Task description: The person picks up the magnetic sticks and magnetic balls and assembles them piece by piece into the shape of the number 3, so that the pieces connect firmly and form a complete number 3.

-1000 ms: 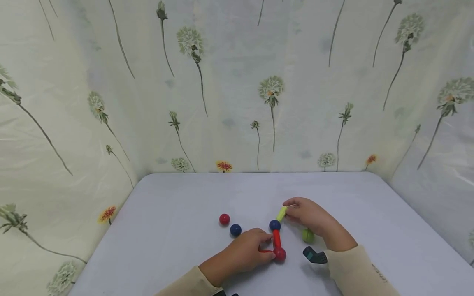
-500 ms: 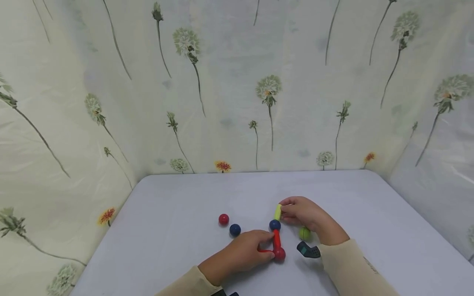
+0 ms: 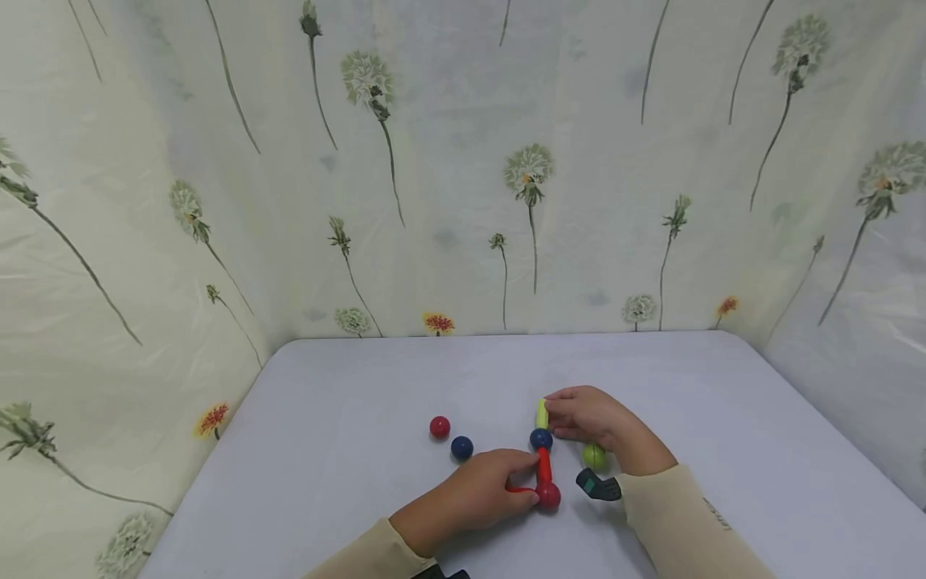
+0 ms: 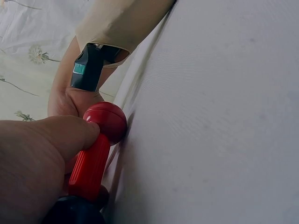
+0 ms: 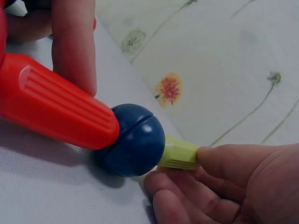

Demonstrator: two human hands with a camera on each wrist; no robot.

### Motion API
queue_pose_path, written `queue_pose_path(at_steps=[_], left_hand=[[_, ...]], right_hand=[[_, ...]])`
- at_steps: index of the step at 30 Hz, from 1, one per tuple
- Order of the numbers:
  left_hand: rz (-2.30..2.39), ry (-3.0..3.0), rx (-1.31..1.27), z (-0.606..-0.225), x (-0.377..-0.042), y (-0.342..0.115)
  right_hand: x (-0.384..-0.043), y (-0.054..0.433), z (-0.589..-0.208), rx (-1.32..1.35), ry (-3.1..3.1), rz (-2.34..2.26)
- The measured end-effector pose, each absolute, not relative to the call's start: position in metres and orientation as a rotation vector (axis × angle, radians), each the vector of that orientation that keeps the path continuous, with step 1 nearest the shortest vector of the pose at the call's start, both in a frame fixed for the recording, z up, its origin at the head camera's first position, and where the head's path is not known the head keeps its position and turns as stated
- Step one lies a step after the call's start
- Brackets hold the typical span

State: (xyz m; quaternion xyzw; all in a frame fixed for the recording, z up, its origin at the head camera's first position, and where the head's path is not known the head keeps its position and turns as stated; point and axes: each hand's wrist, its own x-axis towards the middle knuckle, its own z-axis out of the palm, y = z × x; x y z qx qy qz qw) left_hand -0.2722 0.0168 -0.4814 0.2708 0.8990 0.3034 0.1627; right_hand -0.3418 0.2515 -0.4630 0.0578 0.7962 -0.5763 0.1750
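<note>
A red magnetic-looking rod links a red ball to a dark blue ball on the table. My left hand holds this chain from the left, its thumb at the red ball and a fingertip against the rod. More red shows between thumb and index finger, mostly hidden by the hand. With thumb and fingers, my right hand pinches a yellow-green rod. The rod's near end meets the blue ball; its far end is partly covered by the fingers.
A loose red ball and a loose blue ball lie left of the chain. A yellow-green ball lies under my right wrist. The white table backs onto a flower-printed curtain.
My right hand has shifted slightly left, swinging the yellow-green rod from a slant to nearly in line with the chain. My left hand has stayed in place.
</note>
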Motion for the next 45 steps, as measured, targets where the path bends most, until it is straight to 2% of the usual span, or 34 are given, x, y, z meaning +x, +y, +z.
queue_pose_path(at_steps=[18,27,34,45], left_hand=[[0.865,2.576,0.765,-0.481,-0.272,0.017],[0.868,2.571,0.746,-0.480,-0.272,0.016],[0.867,2.565,0.761,-0.484,-0.271,0.020],[0.849,2.576,0.671,-0.481,-0.271,0.020]], right_hand=[[-0.342,0.247,-0.468,0.133,2.413,-1.484],[-0.339,0.261,-0.472,0.083,2.536,-1.440],[-0.325,0.283,-0.476,0.037,2.605,-1.312],[-0.285,0.316,-0.463,-0.227,2.569,-1.132]])
